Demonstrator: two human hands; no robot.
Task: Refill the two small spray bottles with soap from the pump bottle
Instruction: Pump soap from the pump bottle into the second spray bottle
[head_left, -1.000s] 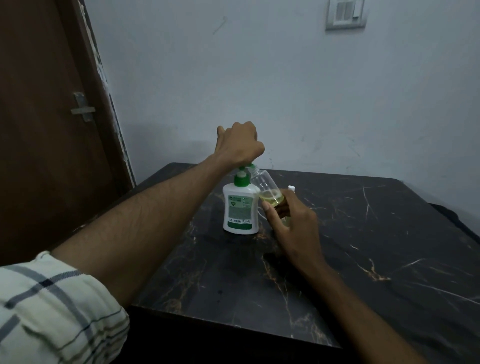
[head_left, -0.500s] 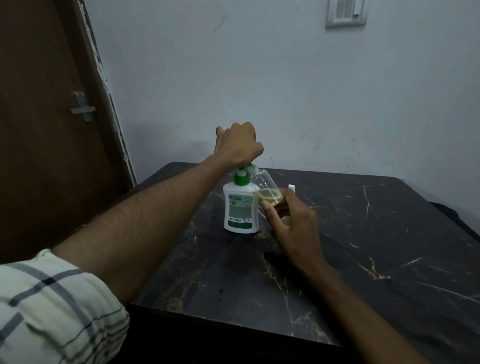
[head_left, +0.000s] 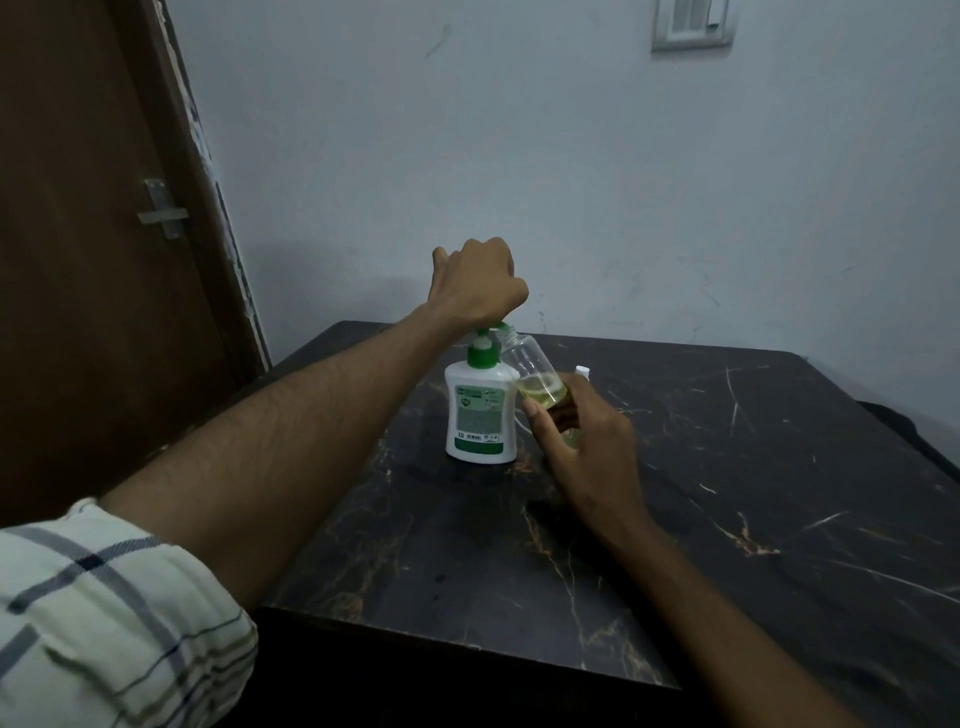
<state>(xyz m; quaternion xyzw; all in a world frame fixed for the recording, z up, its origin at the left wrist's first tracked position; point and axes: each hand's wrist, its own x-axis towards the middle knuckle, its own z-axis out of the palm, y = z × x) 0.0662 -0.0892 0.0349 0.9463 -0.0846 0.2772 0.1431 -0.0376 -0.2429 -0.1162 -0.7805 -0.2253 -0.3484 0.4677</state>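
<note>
Head view, the only one: filling under way on the first small spray bottle (head_left: 530, 371), held tilted with its open neck up against the green spout of the pump bottle (head_left: 480, 415). Pale yellow soap pooled in the lower part, well short of full by the look of it. Left hand (head_left: 475, 286) fisted on top of the pump head, fingers curled under and hidden, so exact contact cannot be told. Right hand (head_left: 582, 436) wrapped round the base of the spray bottle, thumb along the near side, fingers (head_left: 558, 413) curled round the far side. Pump bottle upright on the dark marbled surface (head_left: 727, 493), just left of the right hand. White cap-like piece (head_left: 582, 371) just behind the hand, too hidden to identify.

Next, probably: more presses, neck kept under the spout, bottle steadied against slipping or dribbling.
</note>
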